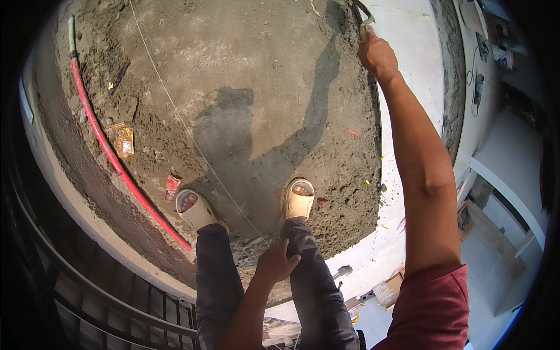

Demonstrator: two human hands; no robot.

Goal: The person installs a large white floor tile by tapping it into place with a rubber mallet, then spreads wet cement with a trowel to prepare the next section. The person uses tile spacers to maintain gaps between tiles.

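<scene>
Found in right hand (379,55), at upper right: curved dark hand tool with pale yellowish grip (367,24), located over the seam between rough grey-brown mortar bed (280,58) and flat white slab (411,70). Held in a narrow, closed grasp around the handle, with bare right arm (423,163) extended far out, presumably to span the bed from a fixed stance. Noted low at centre: left hand (273,263), thumb spread well clear of the fingers, no object visible in it; over dark-trousered right leg (303,251), apparently for support, though impossible to confirm contact. Planted well apart on the bed, likely for balance: beige rubber clogs (300,199). Drawn diagonally between these: thin white string (157,73), perhaps as a guide, passing out of sight at the left hand. Laid along the left margin, seemingly clear of the middle: curved red hose with pale end (98,128). As to the tool's appearance: slim, dark and strongly bent at the neck, dull at the grip, outer end cut off by the view's upper border; hence impossible to identify exact type or judge wear.
</scene>
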